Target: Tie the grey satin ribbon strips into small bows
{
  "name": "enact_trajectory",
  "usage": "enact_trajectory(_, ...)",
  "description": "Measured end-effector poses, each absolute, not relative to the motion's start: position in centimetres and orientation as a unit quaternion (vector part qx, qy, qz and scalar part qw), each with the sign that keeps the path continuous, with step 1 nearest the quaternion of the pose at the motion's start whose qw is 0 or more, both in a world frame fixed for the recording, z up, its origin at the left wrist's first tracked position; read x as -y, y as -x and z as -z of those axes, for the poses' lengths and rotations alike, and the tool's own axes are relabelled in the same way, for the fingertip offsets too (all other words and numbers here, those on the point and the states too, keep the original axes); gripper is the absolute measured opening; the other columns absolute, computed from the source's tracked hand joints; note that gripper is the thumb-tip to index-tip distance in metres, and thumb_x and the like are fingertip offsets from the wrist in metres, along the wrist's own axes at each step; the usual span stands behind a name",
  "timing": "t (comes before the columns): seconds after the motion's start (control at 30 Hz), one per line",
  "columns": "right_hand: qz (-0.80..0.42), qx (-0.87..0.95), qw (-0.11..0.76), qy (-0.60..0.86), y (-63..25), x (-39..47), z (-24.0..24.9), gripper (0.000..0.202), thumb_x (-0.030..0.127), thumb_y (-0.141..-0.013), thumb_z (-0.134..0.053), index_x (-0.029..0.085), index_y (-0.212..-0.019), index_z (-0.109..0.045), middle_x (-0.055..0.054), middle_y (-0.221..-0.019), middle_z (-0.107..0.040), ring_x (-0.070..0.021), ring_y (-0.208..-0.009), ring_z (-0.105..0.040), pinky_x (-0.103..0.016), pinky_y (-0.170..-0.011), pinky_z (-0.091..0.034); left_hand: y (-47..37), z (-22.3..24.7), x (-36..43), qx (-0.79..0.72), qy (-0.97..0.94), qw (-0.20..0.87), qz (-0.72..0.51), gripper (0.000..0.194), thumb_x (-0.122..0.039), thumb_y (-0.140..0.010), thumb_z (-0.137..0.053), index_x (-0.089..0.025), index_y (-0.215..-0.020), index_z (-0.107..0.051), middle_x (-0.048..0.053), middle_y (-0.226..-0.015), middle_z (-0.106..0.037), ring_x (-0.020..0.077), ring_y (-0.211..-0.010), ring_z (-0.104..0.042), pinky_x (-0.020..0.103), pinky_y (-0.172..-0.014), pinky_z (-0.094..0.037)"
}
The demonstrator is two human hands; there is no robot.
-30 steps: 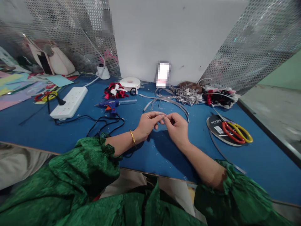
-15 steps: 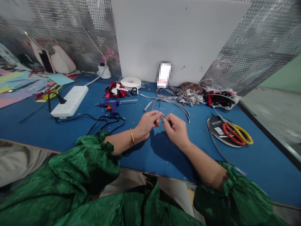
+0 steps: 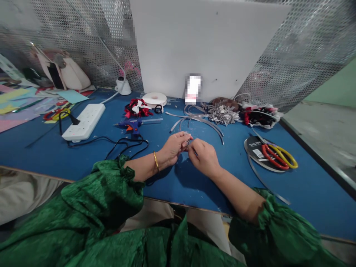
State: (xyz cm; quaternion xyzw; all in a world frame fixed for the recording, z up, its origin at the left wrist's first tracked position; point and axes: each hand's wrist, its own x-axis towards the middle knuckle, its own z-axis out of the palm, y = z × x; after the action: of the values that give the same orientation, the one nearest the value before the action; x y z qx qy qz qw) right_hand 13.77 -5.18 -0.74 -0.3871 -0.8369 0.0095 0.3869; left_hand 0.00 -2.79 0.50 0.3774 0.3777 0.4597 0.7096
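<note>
Over the middle of the blue table (image 3: 167, 185), my left hand (image 3: 174, 148), with a gold bangle at its wrist, pinches a small silvery-grey piece (image 3: 189, 141), seemingly ribbon. My right hand (image 3: 204, 156) has its fingers closed against the same piece from the right; what its fingertips hold is too small to tell. Just beyond the hands lie loose grey ribbon strips (image 3: 205, 120). A pile of grey ribbon bows (image 3: 224, 114) sits behind them to the right. Left of the hands rests a blue glue gun (image 3: 132, 125).
White power strip (image 3: 84, 122) and black cable at left; ribbon roll (image 3: 154, 99), red-black bows (image 3: 137, 107) and lit phone (image 3: 193, 89) at back. Scissors (image 3: 278, 155) lie on a black spool (image 3: 258, 152) at right. A seated person's leg (image 3: 25, 193) shows at far left.
My right hand has moved slightly left, closer against my left hand and the small piece. My left hand has barely moved. The view has shifted slightly.
</note>
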Motion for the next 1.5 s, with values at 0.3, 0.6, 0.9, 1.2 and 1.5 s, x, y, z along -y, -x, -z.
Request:
enact_trajectory(0.3,-0.180,0.763,0.419,0.458,-14.6,4.5,0.7,0.022,0.034,-0.092,-0.052,0.020,-0.074,-0.052,0.002,-0.064,-0.049,-0.0125,-0.059,-0.043,-0.026,-0.058,-0.034,0.2,-0.1,2.2,-0.371,-0.436,0.657,-0.490,0.028,-0.041,-0.075,-0.069,-0.013,-0.078,-0.065,-0.006,-0.050,-0.044,0.0038,-0.045,-0.036,0.020,-0.050,-0.032)
enact_trajectory(0.6,-0.199,0.732,0.437,0.483,-14.7,4.2,0.7,0.025,0.026,-0.092,-0.046,0.020,-0.069,-0.053,0.001,-0.065,-0.056,-0.0136,-0.063,-0.050,-0.026,-0.064,-0.037,0.2,-0.1,2.5,-0.344,-0.451,0.677,-0.469,0.033,-0.041,-0.069,-0.076,-0.013,-0.082,-0.066,-0.003,-0.060,-0.051,0.0038,-0.049,-0.039,0.019,-0.045,-0.024)
enact_trajectory(0.9,-0.160,0.746,0.399,0.509,-14.7,4.2,0.8,0.025,0.027,-0.093,-0.045,0.021,-0.071,-0.056,0.000,-0.065,-0.057,-0.0144,-0.062,-0.052,-0.026,-0.062,-0.036,0.2,0.5,2.3,-0.381,-0.456,0.644,-0.481,0.030,-0.039,-0.069,-0.075,-0.012,-0.081,-0.071,-0.001,-0.064,-0.056,0.0040,-0.051,-0.040,0.020,-0.045,-0.026)
enact_trajectory(1.2,-0.117,0.759,0.385,0.512,-14.8,3.9,1.0,0.029,0.029,-0.093,-0.045,0.021,-0.067,-0.051,0.001,-0.059,-0.052,-0.0136,-0.056,-0.047,-0.026,-0.057,-0.031,0.3,0.5,2.3,-0.405,-0.451,0.640,-0.472,0.031,-0.039,-0.069,-0.074,-0.013,-0.084,-0.073,-0.001,-0.062,-0.057,0.0047,-0.050,-0.041,0.020,-0.046,-0.027)
enact_trajectory(1.5,-0.065,0.811,0.330,0.479,-14.7,4.6,0.4,0.027,0.022,-0.092,-0.042,0.021,-0.065,-0.049,0.001,-0.060,-0.054,-0.0128,-0.056,-0.047,-0.027,-0.057,-0.028,0.4,0.2,2.8,-0.430,-0.613,0.494,-0.442,0.029,-0.038,-0.083,-0.055,-0.017,-0.064,-0.056,-0.003,-0.055,-0.053,0.0072,-0.045,-0.042,0.022,-0.049,-0.031)
